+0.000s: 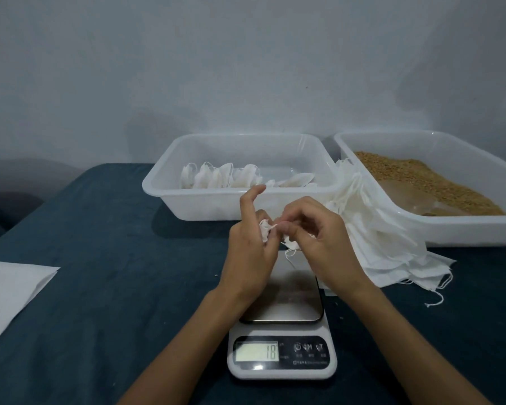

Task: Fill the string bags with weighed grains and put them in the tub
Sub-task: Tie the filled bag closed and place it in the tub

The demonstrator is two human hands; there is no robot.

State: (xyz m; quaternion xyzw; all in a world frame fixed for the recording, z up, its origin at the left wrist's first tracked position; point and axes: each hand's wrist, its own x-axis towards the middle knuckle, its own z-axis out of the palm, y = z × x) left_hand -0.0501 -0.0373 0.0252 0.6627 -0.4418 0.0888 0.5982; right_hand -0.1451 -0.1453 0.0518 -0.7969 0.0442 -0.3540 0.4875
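Two hands above the scale [281,311] – left hand [250,252] and right hand [319,232] both pinch one string bag [265,230]. Tub [170,182] with filled bags at 12 o'clock; grain tray [465,229] at 2 o'clock.

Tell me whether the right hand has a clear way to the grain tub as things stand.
Probably not yet: the right hand pinches the string bag with the left hand. Once free, nothing blocks the grain tub beyond the pile of empty bags.
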